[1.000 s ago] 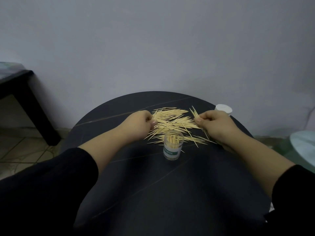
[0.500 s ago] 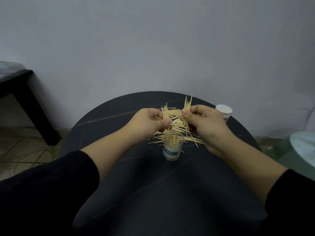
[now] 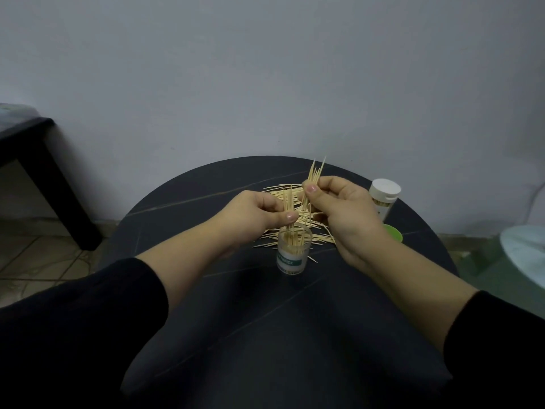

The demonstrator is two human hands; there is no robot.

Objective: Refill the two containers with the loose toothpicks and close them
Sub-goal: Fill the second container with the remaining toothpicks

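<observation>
An open clear container (image 3: 293, 255) with a green label stands mid-table, partly filled with upright toothpicks. My left hand (image 3: 255, 215) pinches a small upright bunch of toothpicks (image 3: 289, 202) right above its mouth, tips reaching in. My right hand (image 3: 339, 206) pinches another bunch (image 3: 316, 172), held upright a little higher and to the right. Loose toothpicks (image 3: 321, 239) lie scattered behind and beside the container. A second container (image 3: 383, 199) with a white cap on stands at the right, partly hidden by my right hand. A green lid (image 3: 393, 233) lies next to it.
The round dark table (image 3: 265, 320) carries everything; its far edge is close to a grey wall. A dark side table (image 3: 26, 143) stands at the left over a tiled floor. A pale round object (image 3: 525, 252) sits low at the right.
Both hands lifted bunches of toothpicks off the pile and turned them upright. My left hand moved over the open container and lowered its bunch toward the mouth; my right hand rose.
</observation>
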